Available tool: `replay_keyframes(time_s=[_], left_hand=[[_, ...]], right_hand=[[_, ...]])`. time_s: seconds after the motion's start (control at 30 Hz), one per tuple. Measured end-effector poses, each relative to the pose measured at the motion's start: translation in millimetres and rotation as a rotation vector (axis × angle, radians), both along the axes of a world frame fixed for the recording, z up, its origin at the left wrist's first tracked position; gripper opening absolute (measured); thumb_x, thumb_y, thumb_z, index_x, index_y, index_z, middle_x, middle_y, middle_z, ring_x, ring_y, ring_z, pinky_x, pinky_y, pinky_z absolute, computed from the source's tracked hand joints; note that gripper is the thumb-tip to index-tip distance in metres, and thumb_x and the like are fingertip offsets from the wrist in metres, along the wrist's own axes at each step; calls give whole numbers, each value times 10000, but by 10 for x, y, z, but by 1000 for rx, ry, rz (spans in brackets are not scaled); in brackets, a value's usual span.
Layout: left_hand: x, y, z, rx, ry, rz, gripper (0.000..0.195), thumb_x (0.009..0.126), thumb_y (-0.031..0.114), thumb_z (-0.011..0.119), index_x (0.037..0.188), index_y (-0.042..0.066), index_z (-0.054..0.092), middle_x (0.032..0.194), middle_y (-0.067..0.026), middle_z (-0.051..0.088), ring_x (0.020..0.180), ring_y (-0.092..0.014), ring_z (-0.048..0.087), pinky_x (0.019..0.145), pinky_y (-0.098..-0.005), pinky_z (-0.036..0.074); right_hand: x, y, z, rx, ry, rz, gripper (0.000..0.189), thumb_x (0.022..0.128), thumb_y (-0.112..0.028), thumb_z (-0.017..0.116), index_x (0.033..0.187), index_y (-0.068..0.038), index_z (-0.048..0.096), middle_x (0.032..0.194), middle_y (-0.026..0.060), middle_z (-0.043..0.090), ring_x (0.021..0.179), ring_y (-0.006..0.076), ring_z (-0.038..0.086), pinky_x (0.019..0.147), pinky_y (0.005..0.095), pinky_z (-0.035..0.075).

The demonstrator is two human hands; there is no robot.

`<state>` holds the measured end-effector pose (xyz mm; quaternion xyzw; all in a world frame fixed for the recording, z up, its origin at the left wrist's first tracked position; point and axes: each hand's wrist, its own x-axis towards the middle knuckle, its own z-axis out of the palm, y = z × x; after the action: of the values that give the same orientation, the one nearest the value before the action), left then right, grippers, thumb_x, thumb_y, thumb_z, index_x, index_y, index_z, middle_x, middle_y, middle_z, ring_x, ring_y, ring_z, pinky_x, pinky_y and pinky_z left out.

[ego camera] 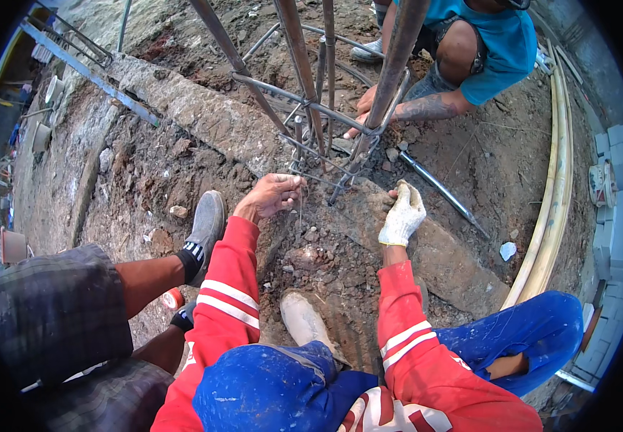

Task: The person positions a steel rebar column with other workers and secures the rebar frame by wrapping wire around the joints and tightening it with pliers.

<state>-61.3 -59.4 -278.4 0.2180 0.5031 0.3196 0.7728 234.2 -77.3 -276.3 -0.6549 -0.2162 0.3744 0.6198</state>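
My bare left hand [273, 195] pinches a thin tie wire [301, 208] that hangs from its fingertips, beside the foot of a rebar column cage [305, 102]. Square stirrups [284, 96] ring the cage's upright bars. Right of the cage is my right hand [404, 211] in a white knit work glove, fingers curled. Whether it grips something cannot be made out. Across from me, a crouching person in a teal shirt has a hand [366, 105] at the cage's far side. That person's fingertips are partly hidden behind a bar.
A shiny metal bar [443, 191] lies on the soil to the right, and long bamboo poles [557, 178] lie beyond it. Grey blocks [616, 156] are stacked at the far right. Another person's shoe [207, 229] is close to my left forearm. A concrete beam [198, 110] runs leftward.
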Motion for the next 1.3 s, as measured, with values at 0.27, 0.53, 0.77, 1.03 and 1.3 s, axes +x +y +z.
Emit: replay_keyframes(time_s=[0.27,0.53,0.77,1.03,1.3], left_hand=[[650,-165,405,650,1600,-142,260,871,275,743,976,39,772,837,-214,721,739,-372,700,717,-437,560],[212,-218,88,160,-159,212,294,1027,231,526,1175,-4,622,1264,-158,649,1170,-258,629,1048,-397,463],[70,-154,-142,47,-644,60,347,1041,227,521,1275,-24,575,1064,-78,663,1095,-239,637,1057,-527,470],[5,55,-11,25,-242,-129,304,1003,242,610,1175,-3,666,853,-10,641,789,-99,617,669,-250,515],[484,-243,216,794,1487,-30,219,883,218,716,877,-2,716,815,-194,685,708,-357,665,684,-454,523]], right_hand=[[-46,-26,135,-48,107,76,130,965,-75,591,997,-4,696,773,25,660,617,91,576,538,239,443],[228,181,21,-165,441,121,174,953,-194,613,1030,-64,697,785,29,657,585,145,586,479,257,442],[568,419,106,-111,703,193,148,957,-211,615,1016,-89,673,775,13,654,626,122,593,536,257,473],[701,485,234,-61,2,194,169,935,-105,620,1031,18,684,790,59,662,703,167,644,603,286,519],[290,407,179,209,-1081,240,434,735,-30,774,1149,-54,645,1205,186,564,1140,358,573,973,442,472]])
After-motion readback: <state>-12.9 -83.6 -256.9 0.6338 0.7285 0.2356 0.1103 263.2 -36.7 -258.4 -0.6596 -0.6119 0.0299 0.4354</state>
